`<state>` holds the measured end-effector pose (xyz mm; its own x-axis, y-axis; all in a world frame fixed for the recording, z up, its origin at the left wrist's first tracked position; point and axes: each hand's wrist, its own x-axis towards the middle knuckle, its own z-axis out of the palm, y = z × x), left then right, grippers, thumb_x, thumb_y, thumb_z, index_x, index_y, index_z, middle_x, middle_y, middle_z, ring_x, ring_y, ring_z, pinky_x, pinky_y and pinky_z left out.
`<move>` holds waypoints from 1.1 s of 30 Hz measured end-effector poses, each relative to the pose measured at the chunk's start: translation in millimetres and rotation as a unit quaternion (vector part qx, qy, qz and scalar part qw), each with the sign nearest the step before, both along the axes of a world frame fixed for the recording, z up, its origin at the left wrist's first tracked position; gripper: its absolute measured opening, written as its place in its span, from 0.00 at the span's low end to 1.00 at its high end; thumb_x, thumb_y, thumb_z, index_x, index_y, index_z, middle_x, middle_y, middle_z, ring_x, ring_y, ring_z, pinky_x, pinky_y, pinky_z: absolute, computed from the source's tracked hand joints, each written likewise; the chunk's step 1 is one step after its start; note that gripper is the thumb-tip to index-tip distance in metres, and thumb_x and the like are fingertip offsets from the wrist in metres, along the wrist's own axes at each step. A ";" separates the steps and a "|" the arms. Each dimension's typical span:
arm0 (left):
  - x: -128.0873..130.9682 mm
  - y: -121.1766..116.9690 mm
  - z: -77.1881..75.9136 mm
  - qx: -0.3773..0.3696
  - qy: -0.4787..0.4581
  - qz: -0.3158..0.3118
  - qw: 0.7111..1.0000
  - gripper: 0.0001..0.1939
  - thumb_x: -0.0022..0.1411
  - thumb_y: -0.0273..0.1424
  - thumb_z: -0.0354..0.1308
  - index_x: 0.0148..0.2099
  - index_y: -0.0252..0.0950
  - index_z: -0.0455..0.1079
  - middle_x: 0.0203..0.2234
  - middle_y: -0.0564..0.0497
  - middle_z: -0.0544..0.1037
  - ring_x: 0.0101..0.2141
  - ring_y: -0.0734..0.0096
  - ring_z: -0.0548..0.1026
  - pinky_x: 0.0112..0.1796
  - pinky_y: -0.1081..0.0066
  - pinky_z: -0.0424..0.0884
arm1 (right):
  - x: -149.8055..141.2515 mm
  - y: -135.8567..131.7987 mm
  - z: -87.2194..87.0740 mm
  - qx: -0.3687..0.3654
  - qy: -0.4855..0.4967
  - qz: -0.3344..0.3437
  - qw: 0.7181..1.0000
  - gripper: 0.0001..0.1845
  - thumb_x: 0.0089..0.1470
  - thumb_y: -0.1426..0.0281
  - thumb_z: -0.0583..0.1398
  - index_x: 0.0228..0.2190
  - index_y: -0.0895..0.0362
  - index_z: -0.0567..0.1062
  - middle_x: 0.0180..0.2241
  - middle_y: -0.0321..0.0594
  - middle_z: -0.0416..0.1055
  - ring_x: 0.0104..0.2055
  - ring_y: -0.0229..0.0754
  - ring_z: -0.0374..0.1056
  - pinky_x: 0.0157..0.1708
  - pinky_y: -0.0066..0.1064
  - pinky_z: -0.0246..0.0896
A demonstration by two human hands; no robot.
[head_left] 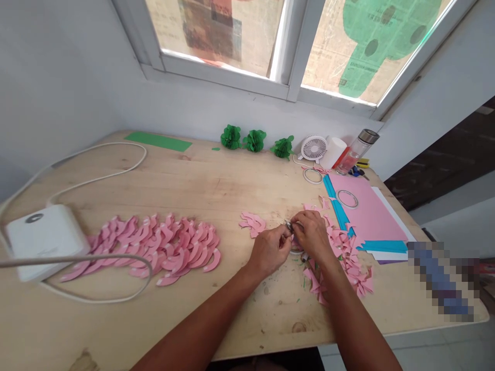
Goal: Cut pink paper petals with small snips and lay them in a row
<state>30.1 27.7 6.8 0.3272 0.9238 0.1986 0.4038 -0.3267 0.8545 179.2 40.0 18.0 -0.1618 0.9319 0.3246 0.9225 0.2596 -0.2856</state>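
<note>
Wooden tabletop (224, 190), pink scraps (345, 244), papered window (297, 51) behind.

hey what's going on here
A person's left hand and right hand meet over the table, fingertips together at something too small to make out. Pink scraps lie around the right hand. A small pink pile is just beyond the left hand, and a much larger pile of curved pink pieces spreads further left. Three green paper shapes stand by the wall.
</note>
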 end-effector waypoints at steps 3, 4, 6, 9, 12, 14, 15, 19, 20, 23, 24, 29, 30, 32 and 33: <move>0.3 0.2 0.4 -0.003 0.001 0.003 1.000 0.06 0.52 0.24 0.50 0.26 0.37 0.65 0.19 0.54 0.70 0.21 0.75 0.65 0.25 0.76 0.59 | -1.0 1.0 -2.6 0.003 0.007 0.002 1.000 0.07 0.48 0.76 0.57 0.29 0.54 0.73 0.33 0.41 0.70 0.41 0.46 0.60 0.39 0.37 0.53; 0.4 0.3 0.5 -0.005 0.001 0.005 1.000 0.06 0.52 0.24 0.50 0.26 0.37 0.66 0.19 0.54 0.70 0.21 0.75 0.65 0.25 0.76 0.59 | -1.1 1.5 -3.7 0.003 0.010 0.004 1.000 0.07 0.48 0.77 0.57 0.29 0.54 0.73 0.33 0.41 0.70 0.41 0.46 0.60 0.39 0.37 0.54; 0.5 0.6 0.6 -0.009 0.002 0.005 1.000 0.06 0.52 0.24 0.50 0.26 0.37 0.65 0.19 0.54 0.70 0.21 0.75 0.66 0.25 0.76 0.59 | -0.9 2.5 -6.0 0.003 0.014 0.007 1.000 0.08 0.47 0.78 0.57 0.29 0.54 0.73 0.33 0.41 0.70 0.41 0.46 0.60 0.39 0.37 0.54; 0.7 1.0 0.1 -0.008 -0.001 0.004 1.000 0.06 0.51 0.24 0.50 0.26 0.37 0.65 0.19 0.54 0.70 0.21 0.75 0.66 0.25 0.76 0.59 | -0.4 3.7 -9.0 0.000 0.017 0.009 1.000 0.09 0.47 0.78 0.57 0.29 0.54 0.73 0.34 0.41 0.70 0.41 0.46 0.59 0.39 0.37 0.54; 1.0 1.2 -0.8 -0.001 -0.005 0.007 1.000 0.06 0.51 0.24 0.50 0.25 0.37 0.64 0.19 0.55 0.70 0.20 0.75 0.66 0.24 0.76 0.59 | -0.5 4.1 -10.3 -0.001 0.016 0.009 1.000 0.09 0.47 0.78 0.57 0.29 0.53 0.73 0.34 0.41 0.70 0.41 0.47 0.59 0.39 0.37 0.55; 1.2 1.3 -1.3 0.002 -0.002 0.007 1.000 0.06 0.51 0.24 0.50 0.24 0.37 0.64 0.18 0.55 0.70 0.20 0.75 0.66 0.24 0.77 0.59 | -0.8 4.1 -10.2 -0.003 0.015 0.008 1.000 0.09 0.46 0.79 0.57 0.30 0.54 0.73 0.34 0.41 0.70 0.41 0.46 0.59 0.39 0.37 0.55; 1.3 1.3 -1.5 0.003 0.000 0.008 1.000 0.06 0.51 0.24 0.50 0.25 0.37 0.64 0.19 0.55 0.70 0.20 0.75 0.66 0.25 0.77 0.59 | -1.0 4.0 -10.1 -0.004 0.015 0.007 1.000 0.10 0.46 0.79 0.57 0.30 0.54 0.72 0.34 0.41 0.70 0.42 0.46 0.59 0.39 0.37 0.55; 1.4 0.9 -1.7 0.006 0.011 0.005 1.000 0.06 0.52 0.24 0.49 0.26 0.37 0.64 0.20 0.55 0.71 0.21 0.76 0.66 0.25 0.76 0.59 | -1.6 4.0 -9.9 -0.006 0.014 0.007 1.000 0.10 0.46 0.80 0.56 0.29 0.54 0.72 0.34 0.41 0.70 0.41 0.46 0.59 0.40 0.38 0.55; 1.4 0.8 -1.6 0.006 0.012 0.006 1.000 0.06 0.52 0.24 0.49 0.26 0.37 0.64 0.20 0.55 0.71 0.21 0.76 0.66 0.25 0.76 0.59 | -1.8 4.1 -10.1 -0.006 0.014 0.006 1.000 0.10 0.46 0.80 0.56 0.29 0.54 0.72 0.34 0.41 0.70 0.41 0.46 0.59 0.40 0.38 0.55; 1.2 0.6 -1.3 0.003 0.017 0.010 1.000 0.06 0.52 0.24 0.50 0.25 0.37 0.64 0.19 0.55 0.71 0.20 0.76 0.66 0.25 0.76 0.59 | -2.2 4.7 -11.1 -0.008 0.013 0.007 1.000 0.10 0.46 0.80 0.56 0.29 0.54 0.71 0.34 0.40 0.70 0.42 0.46 0.59 0.40 0.38 0.54; 1.1 0.6 -1.2 0.003 0.017 0.011 1.000 0.06 0.52 0.24 0.50 0.25 0.37 0.64 0.19 0.55 0.71 0.20 0.76 0.66 0.25 0.76 0.59 | -2.3 4.9 -11.4 -0.008 0.012 0.008 1.000 0.10 0.46 0.80 0.56 0.29 0.54 0.71 0.34 0.40 0.70 0.42 0.46 0.59 0.41 0.38 0.54; 1.0 1.2 -1.3 0.007 0.016 0.009 1.000 0.05 0.52 0.24 0.49 0.26 0.37 0.64 0.20 0.54 0.71 0.21 0.76 0.66 0.25 0.76 0.59 | -3.6 4.4 -10.9 -0.018 0.013 0.003 1.000 0.10 0.46 0.80 0.56 0.28 0.54 0.71 0.34 0.40 0.70 0.42 0.46 0.59 0.41 0.37 0.53; 1.0 1.3 -1.4 0.006 0.016 0.008 1.000 0.05 0.52 0.24 0.49 0.27 0.37 0.64 0.20 0.54 0.71 0.21 0.76 0.66 0.25 0.76 0.59 | -4.0 3.9 -10.4 -0.023 0.014 0.000 1.000 0.10 0.46 0.80 0.56 0.28 0.54 0.71 0.34 0.40 0.70 0.42 0.46 0.59 0.41 0.37 0.53; 1.0 1.4 -1.6 0.005 0.018 0.007 1.000 0.05 0.52 0.24 0.49 0.27 0.36 0.64 0.21 0.54 0.72 0.21 0.76 0.66 0.25 0.76 0.59 | -4.7 2.8 -9.3 -0.030 0.016 -0.008 0.999 0.10 0.46 0.80 0.56 0.29 0.55 0.71 0.34 0.40 0.70 0.42 0.46 0.59 0.42 0.37 0.53; 1.0 1.3 -1.7 0.004 0.018 0.007 1.000 0.06 0.52 0.24 0.49 0.27 0.36 0.64 0.21 0.54 0.72 0.21 0.76 0.66 0.25 0.77 0.59 | -5.0 2.3 -8.8 -0.032 0.017 -0.012 0.999 0.10 0.46 0.80 0.56 0.29 0.55 0.71 0.35 0.40 0.70 0.42 0.46 0.59 0.42 0.37 0.53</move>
